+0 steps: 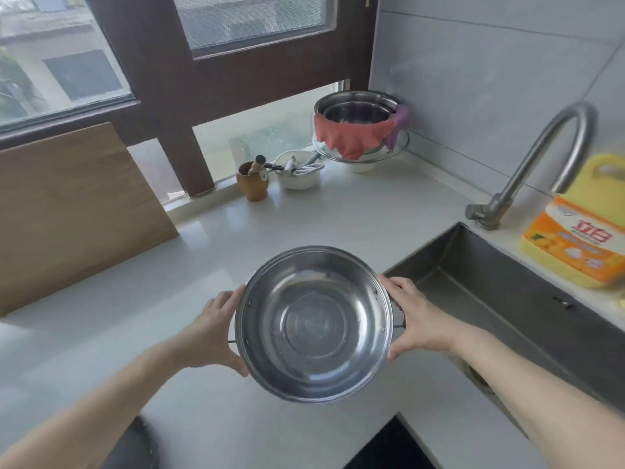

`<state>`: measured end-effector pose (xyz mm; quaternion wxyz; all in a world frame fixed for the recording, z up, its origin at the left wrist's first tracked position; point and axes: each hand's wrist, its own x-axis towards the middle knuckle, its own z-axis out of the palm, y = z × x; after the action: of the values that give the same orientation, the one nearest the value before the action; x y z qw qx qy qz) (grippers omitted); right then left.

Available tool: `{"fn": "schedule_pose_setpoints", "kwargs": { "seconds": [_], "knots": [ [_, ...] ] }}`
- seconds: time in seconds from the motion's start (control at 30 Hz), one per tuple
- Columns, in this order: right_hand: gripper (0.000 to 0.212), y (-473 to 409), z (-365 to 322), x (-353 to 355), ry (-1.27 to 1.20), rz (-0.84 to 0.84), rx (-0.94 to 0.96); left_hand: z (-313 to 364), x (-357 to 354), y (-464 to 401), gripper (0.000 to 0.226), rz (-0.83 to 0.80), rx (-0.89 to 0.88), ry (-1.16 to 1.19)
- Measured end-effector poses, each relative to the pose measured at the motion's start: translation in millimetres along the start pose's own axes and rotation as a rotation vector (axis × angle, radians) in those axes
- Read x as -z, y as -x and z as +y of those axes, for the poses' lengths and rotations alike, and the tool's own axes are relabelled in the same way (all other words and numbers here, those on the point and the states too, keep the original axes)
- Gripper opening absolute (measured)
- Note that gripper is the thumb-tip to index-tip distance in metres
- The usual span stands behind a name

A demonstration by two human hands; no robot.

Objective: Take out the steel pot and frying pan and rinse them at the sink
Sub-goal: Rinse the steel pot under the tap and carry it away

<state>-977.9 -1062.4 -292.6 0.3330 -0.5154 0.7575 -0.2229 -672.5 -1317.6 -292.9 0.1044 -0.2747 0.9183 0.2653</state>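
Steel pot (313, 324) between both hands, sink (507, 299) just right, faucet (541, 164) beyond.

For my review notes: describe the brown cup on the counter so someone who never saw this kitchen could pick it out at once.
Start at the dark wooden window frame and drop to the white counter below its upright post. There the brown cup stands, with a white bowl of utensils beside it. It is the only brown, tall container there, and a wooden-handled tool pokes out of it.
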Motion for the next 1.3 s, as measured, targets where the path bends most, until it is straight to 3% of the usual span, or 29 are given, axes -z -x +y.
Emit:
{"fn": "schedule_pose_setpoints", "kwargs": {
  "seconds": [0.33, 0.63, 1.0, 1.3],
  "knots": [
    [0.143, 104.4, 104.7, 97.5, -0.016, 0.302, -0.292, 171.9, 4.9, -167.7, 0.155, -0.064, -0.324, -0.154],
    [0.155, 179.0, 238.2, 98.7, -0.166, 0.366, -0.572, 301.1, -90.8, -284.6, 0.153, -0.291, -0.437, -0.358],
    [0.149, 158.8, 334.4, 22.4, -0.31, 0.326, -0.682, 297.5, -193.8, -358.5, 0.155, -0.51, -0.391, -0.545],
    [0.143, 129.1, 370.4, -26.2, -0.302, 0.397, -0.681, 265.6, -235.5, -378.0, 0.15, -0.373, -0.406, -0.638]
  ]
}}
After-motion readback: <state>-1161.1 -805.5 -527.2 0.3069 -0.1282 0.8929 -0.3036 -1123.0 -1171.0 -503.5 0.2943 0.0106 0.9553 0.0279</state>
